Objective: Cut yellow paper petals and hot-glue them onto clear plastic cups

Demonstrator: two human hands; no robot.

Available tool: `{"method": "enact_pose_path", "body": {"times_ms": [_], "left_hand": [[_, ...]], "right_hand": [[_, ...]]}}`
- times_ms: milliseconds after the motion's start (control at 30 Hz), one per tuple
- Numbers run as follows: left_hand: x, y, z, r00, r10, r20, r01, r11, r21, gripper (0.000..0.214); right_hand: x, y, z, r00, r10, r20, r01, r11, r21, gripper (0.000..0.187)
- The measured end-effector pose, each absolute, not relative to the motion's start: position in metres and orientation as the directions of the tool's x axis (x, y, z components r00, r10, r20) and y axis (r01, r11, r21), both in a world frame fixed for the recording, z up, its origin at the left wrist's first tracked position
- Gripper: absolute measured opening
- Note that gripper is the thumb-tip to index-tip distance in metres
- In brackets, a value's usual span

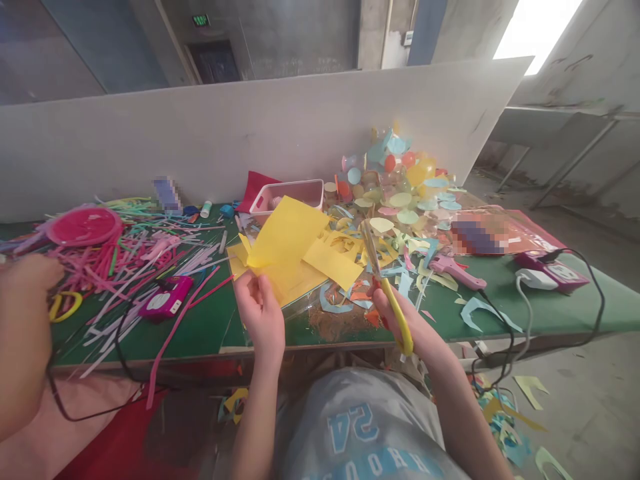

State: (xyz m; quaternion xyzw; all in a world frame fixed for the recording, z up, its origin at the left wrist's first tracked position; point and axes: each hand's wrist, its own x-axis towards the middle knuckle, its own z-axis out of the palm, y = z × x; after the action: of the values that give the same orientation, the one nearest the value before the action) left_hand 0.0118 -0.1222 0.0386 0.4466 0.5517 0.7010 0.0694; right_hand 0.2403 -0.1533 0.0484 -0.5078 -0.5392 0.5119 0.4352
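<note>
white partition board (250, 127) | green table (200, 330) | concrete floor (590, 393) | bright window top right (535, 23)

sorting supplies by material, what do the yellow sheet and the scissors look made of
The yellow sheet: probably thin matte paper or card; it holds flat creases where the left hand pinches it. The scissors, in the right hand: handles look like glossy yellow plastic, blades like dull grey metal.

Overexposed daylight pours from a bright wall opening (537, 27) above the long white partition board's (250, 127) right end; below it light is soft, frame edges bow.
</note>
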Motion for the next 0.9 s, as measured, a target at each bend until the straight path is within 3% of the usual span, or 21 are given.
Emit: {"method": "enact_pose_path", "body": {"times_ms": [200,367,467,633,900], "left_hand": [[0.017,-0.125,0.043,-0.592,0.736,0.329,0.088,-0.346,0.934,0.017],[0.021,-0.125,0.045,-0.572,0.777,0.264,-0.063,-0.362,0.93,0.021],[0.021,-0.125,0.048,-0.563,0.797,0.219,-0.155,-0.362,0.919,0.026],[0.021,-0.127,0.051,-0.576,0.802,0.155,-0.215,-0.332,0.918,0.031],[0.021,-0.128,0.048,-0.511,0.849,0.133,-0.179,-0.257,0.95,0.031]], "right_hand": [[0.236,-0.151,0.044,-0.302,0.947,-0.111,0.293,-0.019,-0.956,0.048],[0.233,-0.152,0.043,-0.475,0.879,-0.051,0.326,0.122,-0.938,0.052],[0.231,-0.154,0.045,-0.539,0.837,-0.096,0.366,0.13,-0.921,0.058],[0.227,-0.154,0.05,-0.55,0.816,-0.18,0.424,0.086,-0.902,0.067],[0.226,-0.153,0.054,-0.552,0.816,-0.174,0.419,0.09,-0.904,0.069]]}}
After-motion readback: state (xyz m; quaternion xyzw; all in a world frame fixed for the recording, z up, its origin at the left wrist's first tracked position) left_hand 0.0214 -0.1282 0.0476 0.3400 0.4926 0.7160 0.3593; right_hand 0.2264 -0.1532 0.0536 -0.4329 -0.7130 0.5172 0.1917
